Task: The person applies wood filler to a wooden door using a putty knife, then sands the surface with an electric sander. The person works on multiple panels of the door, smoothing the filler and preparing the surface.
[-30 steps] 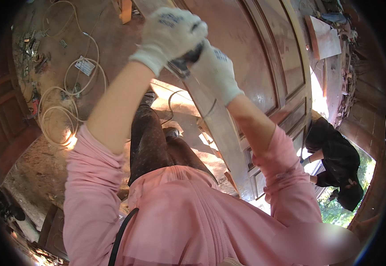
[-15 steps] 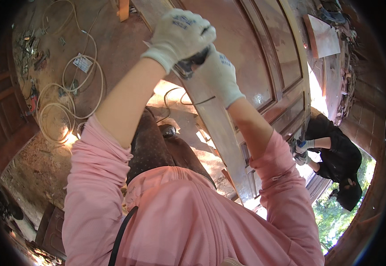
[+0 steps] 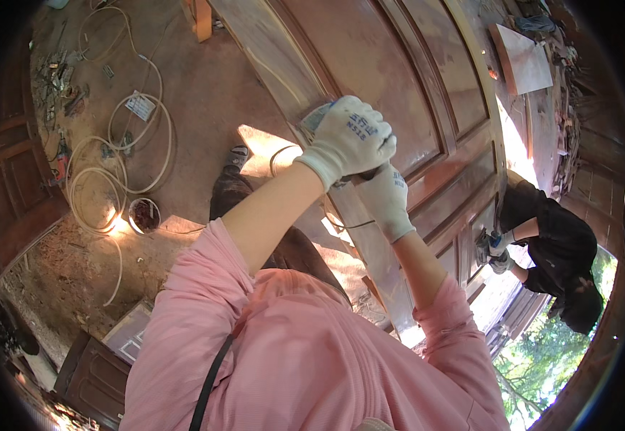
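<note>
A large brown panelled wooden door [image 3: 370, 65] lies in front of me, its long near edge running diagonally. On its flat border strip sits a hand sander [image 3: 315, 119], mostly hidden under my gloves, with a pale pad edge showing at the front. My left hand [image 3: 353, 140], in a white knit glove, is closed over the top of the sander. Just behind it, my right hand [image 3: 386, 200], gloved alike, is closed round the sander's rear end. A dark cord [image 3: 359, 225] shows below the right hand.
A pale coiled hose [image 3: 75, 188] and a small round pot [image 3: 144, 215] are on the floor at left. At right, a person in black [image 3: 560, 248] works with gloved hands at the door's far side. An orange support [image 3: 201, 20] stands beyond the door's edge.
Both hands and the sander have come back toward me and to the right along the door's border strip. The co-worker's hands have shifted slightly.
</note>
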A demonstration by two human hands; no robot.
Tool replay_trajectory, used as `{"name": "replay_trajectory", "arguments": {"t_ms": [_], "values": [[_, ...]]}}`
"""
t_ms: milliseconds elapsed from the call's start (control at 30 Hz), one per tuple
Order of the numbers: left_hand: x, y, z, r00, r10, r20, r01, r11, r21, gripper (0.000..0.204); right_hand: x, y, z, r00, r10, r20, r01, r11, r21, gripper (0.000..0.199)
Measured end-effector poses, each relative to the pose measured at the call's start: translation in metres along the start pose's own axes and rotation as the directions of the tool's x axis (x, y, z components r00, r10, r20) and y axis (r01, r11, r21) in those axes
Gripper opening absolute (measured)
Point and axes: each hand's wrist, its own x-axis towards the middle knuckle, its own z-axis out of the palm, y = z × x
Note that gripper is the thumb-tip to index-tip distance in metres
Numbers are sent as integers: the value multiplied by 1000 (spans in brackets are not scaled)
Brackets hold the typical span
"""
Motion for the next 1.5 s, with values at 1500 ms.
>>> {"name": "replay_trajectory", "arguments": {"t_ms": [1500], "values": [[-90,-89,3,657,187,730,-230,972,-42,69,-124,36,38,596,797,-97,-368,378,849,40]]}}
